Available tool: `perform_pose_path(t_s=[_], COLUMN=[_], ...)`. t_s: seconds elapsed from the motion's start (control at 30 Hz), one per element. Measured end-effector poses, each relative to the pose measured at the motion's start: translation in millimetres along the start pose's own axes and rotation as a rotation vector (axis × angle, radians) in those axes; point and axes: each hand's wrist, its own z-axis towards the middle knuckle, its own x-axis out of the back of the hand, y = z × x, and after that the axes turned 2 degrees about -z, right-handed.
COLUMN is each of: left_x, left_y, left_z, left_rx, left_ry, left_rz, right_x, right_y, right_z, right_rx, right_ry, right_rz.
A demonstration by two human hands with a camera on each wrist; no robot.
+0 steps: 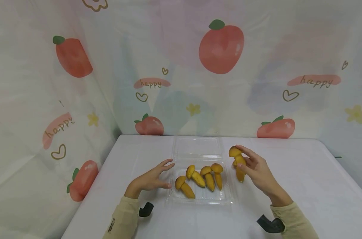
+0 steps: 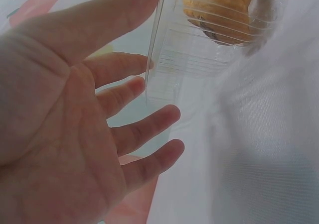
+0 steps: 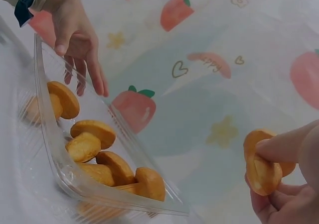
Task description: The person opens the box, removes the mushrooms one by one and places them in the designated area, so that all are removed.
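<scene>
My right hand (image 1: 257, 171) pinches a yellow-brown mushroom (image 1: 240, 169) by its stem, cap up, to the right of a clear plastic box (image 1: 201, 201). Another rounded yellow bit pokes out beside that stem; the fingers partly hide it. Inside the box lie several similar mushrooms: one at the left (image 1: 187, 191), one in the middle (image 1: 198, 179) and two side by side at the right. With fingers spread, my left hand (image 1: 150, 179) is at the box's left side, thumb and fingertips right by the rim (image 2: 153, 45). Nothing is in its palm (image 2: 65, 129).
The box's transparent lid (image 1: 198, 147) lies folded back toward the far table edge. A white cloth covers the table (image 1: 291, 172). Behind and at the left hangs a printed curtain (image 1: 181, 49). Dark straps (image 1: 270, 224) stick out by both sleeves.
</scene>
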Motion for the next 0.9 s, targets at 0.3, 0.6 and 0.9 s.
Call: perform_pose_path(t_s=[0.3,0.6,0.9], left_x=[-0.2,-1.0,-1.4], left_y=[-1.6,-2.0,-0.9], left_z=[0.8,1.4,0.4], left_rx=[0.003,0.003,0.012], left_ry=[-0.001,0.005,0.008], left_rz=[-0.002,0.004,-0.003], right_x=[6.1,11.8,24.7], right_y=[5.3,10.5,14.5], right_z=[-0.3,-0.9,-2.2], right_rx=[0.001,0.029,-0.02], right_ry=[0.048,0.07,0.092], right_rz=[-0.036,-0.071,-0.124])
